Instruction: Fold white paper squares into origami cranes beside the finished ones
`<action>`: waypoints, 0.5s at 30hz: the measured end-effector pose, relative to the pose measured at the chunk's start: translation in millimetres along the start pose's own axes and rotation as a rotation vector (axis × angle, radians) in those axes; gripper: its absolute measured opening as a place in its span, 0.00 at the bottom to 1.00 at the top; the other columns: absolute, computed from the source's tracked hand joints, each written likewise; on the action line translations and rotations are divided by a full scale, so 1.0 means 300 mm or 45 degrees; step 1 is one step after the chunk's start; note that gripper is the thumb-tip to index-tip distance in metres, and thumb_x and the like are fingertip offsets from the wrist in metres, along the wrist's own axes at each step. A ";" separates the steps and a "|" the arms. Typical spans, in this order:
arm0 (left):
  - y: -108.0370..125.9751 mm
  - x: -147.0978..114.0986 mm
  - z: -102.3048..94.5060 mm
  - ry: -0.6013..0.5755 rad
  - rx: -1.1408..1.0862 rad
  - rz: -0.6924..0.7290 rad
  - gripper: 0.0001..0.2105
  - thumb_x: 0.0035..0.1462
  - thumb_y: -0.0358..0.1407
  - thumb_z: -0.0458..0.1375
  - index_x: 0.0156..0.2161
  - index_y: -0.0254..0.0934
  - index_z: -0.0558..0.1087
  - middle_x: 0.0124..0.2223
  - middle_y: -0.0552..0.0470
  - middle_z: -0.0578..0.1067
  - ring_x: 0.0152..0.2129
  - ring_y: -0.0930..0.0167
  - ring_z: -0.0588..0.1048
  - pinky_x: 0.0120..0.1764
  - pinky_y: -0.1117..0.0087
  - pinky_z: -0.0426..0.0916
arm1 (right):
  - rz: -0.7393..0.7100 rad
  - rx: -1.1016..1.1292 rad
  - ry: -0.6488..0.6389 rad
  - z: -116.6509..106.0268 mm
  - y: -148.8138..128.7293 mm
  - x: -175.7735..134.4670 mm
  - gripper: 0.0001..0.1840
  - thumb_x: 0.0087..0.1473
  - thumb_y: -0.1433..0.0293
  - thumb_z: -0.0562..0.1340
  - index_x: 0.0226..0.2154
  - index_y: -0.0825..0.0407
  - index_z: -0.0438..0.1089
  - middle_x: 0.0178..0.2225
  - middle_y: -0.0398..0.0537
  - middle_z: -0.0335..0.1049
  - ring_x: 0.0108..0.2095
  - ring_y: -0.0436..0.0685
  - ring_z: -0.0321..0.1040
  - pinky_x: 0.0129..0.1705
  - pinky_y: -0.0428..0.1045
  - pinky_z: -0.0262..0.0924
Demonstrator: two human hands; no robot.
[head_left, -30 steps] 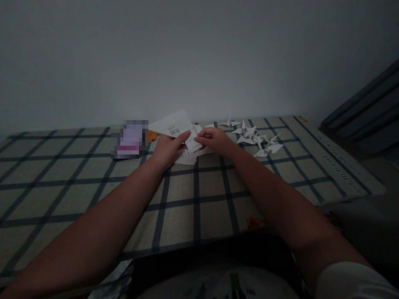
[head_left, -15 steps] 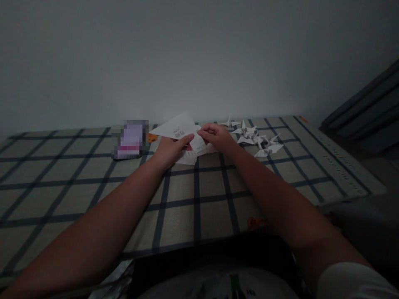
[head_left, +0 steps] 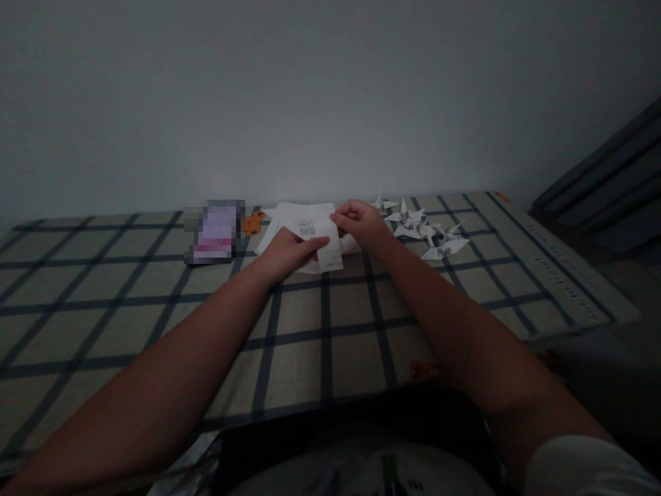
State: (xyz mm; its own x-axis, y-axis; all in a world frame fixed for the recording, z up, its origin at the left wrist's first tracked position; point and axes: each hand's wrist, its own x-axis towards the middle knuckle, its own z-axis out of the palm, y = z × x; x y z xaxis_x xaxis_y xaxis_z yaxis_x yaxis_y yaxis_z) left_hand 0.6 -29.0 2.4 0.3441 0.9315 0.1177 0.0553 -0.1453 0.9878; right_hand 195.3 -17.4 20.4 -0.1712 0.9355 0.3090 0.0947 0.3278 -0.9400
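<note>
A white printed sheet of paper (head_left: 321,231) with a small dark code on it is held between my hands above the table. My left hand (head_left: 292,252) grips its lower left part, thumb on top. At its right edge my right hand (head_left: 360,224) pinches the paper between thumb and fingers. A strip of the sheet hangs below my left thumb. Beneath lie more white papers (head_left: 273,231), partly hidden by the sheet and my hands. Several folded paper cranes (head_left: 438,242) rest in a cluster just right of my right hand.
A phone (head_left: 215,232), blurred by pixels, lies to the left of the papers. The checked tablecloth (head_left: 299,324) covers the table, whose far side meets a grey wall (head_left: 330,103). Dark folded fabric (head_left: 609,179) hangs at the right.
The paper has turned and come down flatter: its raised upper-left corner has dropped and a strip now hangs below my left thumb. My left hand has shifted slightly right and down.
</note>
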 end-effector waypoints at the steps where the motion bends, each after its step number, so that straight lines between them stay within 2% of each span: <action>1: 0.001 -0.001 -0.002 0.013 0.051 -0.012 0.20 0.50 0.45 0.70 0.45 0.33 0.81 0.42 0.42 0.83 0.32 0.66 0.80 0.35 0.67 0.73 | -0.006 -0.003 0.008 0.001 0.002 0.001 0.12 0.53 0.64 0.66 0.28 0.52 0.65 0.21 0.38 0.67 0.23 0.46 0.65 0.27 0.45 0.59; 5: -0.002 0.001 -0.011 0.114 0.153 -0.066 0.19 0.49 0.49 0.70 0.37 0.33 0.82 0.33 0.44 0.82 0.23 0.69 0.76 0.27 0.71 0.68 | -0.008 0.040 0.014 0.004 0.013 0.003 0.13 0.55 0.61 0.66 0.30 0.52 0.65 0.22 0.38 0.68 0.24 0.47 0.65 0.29 0.45 0.61; 9: -0.007 0.013 -0.015 0.291 0.053 0.027 0.17 0.47 0.49 0.72 0.29 0.34 0.80 0.27 0.48 0.80 0.21 0.71 0.73 0.23 0.73 0.65 | 0.003 0.058 -0.155 0.003 0.020 0.000 0.14 0.55 0.59 0.66 0.32 0.54 0.70 0.25 0.40 0.69 0.26 0.47 0.66 0.31 0.45 0.64; 15: -0.015 0.022 -0.015 0.370 -0.075 0.043 0.17 0.47 0.49 0.71 0.29 0.34 0.80 0.31 0.45 0.81 0.24 0.69 0.77 0.27 0.71 0.70 | 0.048 0.027 -0.289 0.000 0.027 -0.002 0.14 0.55 0.60 0.68 0.31 0.55 0.71 0.24 0.41 0.69 0.26 0.48 0.67 0.32 0.45 0.64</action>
State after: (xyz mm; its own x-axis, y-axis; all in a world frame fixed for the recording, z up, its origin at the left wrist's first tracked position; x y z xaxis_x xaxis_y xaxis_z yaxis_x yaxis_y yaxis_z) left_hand -1.6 -20.8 -0.8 0.0614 0.9842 0.1663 -0.0091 -0.1660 0.9861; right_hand 196.0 -15.3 12.7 -0.3841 0.8927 0.2358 0.0850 0.2885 -0.9537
